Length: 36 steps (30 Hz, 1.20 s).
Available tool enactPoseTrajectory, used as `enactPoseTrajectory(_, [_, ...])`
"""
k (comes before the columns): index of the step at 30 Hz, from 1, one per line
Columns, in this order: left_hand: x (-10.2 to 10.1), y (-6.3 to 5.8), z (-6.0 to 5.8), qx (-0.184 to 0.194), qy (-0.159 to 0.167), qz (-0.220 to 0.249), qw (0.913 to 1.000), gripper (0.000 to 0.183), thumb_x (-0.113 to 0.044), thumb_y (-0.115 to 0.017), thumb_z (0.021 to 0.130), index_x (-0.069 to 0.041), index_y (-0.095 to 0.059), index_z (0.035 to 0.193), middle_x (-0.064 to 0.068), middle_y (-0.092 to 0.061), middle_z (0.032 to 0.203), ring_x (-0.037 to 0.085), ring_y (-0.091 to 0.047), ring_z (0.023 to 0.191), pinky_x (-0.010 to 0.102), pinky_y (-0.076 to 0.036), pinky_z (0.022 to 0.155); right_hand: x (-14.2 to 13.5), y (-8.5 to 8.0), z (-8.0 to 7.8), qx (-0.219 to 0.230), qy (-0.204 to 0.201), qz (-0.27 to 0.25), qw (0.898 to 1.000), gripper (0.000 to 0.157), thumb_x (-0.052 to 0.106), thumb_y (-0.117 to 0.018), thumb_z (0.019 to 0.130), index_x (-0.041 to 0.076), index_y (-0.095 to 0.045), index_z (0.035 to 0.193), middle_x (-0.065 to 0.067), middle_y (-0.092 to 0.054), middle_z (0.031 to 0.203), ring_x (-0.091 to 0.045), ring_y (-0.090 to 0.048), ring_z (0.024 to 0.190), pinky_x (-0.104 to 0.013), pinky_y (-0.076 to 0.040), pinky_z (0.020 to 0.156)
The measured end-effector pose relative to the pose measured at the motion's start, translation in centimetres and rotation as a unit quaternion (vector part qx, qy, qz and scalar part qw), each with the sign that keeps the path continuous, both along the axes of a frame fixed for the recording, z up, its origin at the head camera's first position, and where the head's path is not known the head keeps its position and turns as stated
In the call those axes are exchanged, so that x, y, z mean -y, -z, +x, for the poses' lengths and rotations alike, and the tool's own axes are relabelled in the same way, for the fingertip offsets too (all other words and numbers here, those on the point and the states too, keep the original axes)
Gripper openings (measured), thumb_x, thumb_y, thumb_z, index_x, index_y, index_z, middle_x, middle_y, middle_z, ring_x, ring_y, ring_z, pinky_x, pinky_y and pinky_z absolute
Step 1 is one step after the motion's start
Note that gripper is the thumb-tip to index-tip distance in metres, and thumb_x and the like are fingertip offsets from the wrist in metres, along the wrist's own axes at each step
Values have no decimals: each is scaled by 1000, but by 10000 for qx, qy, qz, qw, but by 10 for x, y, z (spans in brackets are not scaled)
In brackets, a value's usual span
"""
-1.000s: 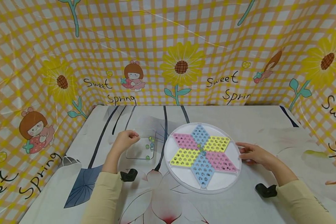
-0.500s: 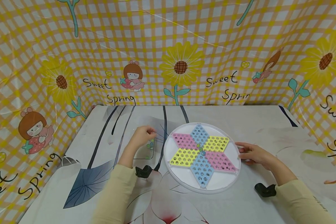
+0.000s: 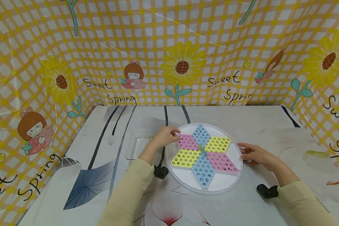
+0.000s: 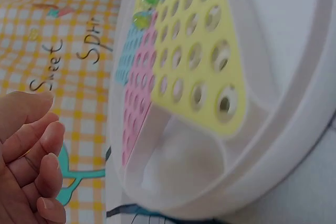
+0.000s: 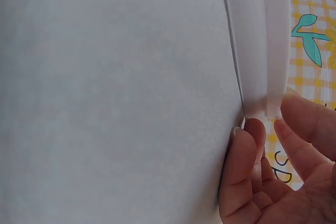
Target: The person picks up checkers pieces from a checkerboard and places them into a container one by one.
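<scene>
Round game board on desk, in from far edge; marbles clustered at centre. Left hand over board's left rim, fingers bent; can't tell whether they pinch anything. Right hand pinches right rim. Clear box toward desk's left edge, marble inside.

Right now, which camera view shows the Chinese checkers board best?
The head view: it takes in nearly the whole Chinese checkers board, all six colored sections, with the left hand hiding a bit of edge. The left wrist view shows part of it close up; the right wrist view, only some white rim at the right hand.
</scene>
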State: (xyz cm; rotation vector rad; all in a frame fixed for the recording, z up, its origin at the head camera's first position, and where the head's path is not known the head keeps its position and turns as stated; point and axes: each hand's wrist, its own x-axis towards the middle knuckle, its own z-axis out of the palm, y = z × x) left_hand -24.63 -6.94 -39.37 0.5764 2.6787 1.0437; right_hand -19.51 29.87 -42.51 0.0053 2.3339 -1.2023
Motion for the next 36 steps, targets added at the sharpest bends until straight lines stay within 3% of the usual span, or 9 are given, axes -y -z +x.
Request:
enactPoseTrajectory(9, [-29, 7, -6, 464, 421, 65, 9980, 30, -16, -63, 86, -6, -62, 114, 1, -54, 83, 10, -45, 69, 20, -38, 59, -1, 1, -3, 21, 4, -9, 10000, 70, 19, -60, 87, -2, -21, 142, -18, -41, 116, -16, -48, 84, -27, -46, 66])
enactPoseTrajectory(16, [-44, 10, -9, 303, 600, -312, 9973, 25, -19, -63, 86, -9, -64, 110, 0, -58, 81, 7, -47, 66, 18, -39, 59, -1, 1, -3, 44, 5, -38, 10000, 71, 20, -61, 87, -2, -21, 142, -20, -41, 118, -17, -48, 85, -27, -47, 67])
enactPoseTrajectory(22, [-54, 13, -9, 486, 794, -319, 9952, 28, -20, -62, 87, -11, -63, 113, -1, -60, 84, 7, -50, 62, 18, -42, 57, -2, 0, -2, 40, 7, -44, 10000, 71, 19, -61, 87, -2, -21, 142, -19, -41, 117, -16, -48, 84, -27, -47, 67])
enactPoseTrajectory(27, [-62, 17, -8, 708, 903, -152, 9933, 27, -15, -61, 88, -12, -63, 114, 1, -58, 77, 11, -52, 57, 19, -43, 52, -2, 0, -2, 66, -15, -65, 10000, 71, 20, -61, 87, -2, -22, 142, -19, -41, 117, -17, -47, 85, -27, -47, 67])
enactPoseTrajectory(36, [-69, 22, -5, 682, 833, -486, 9930, 24, -18, -61, 88, -18, -64, 112, -2, -57, 82, 7, -50, 65, 17, -40, 59, -3, 1, -2, 80, -5, -106, 9999, 71, 20, -61, 87, -2, -22, 142, -18, -41, 117, -17, -47, 84, -27, -46, 67])
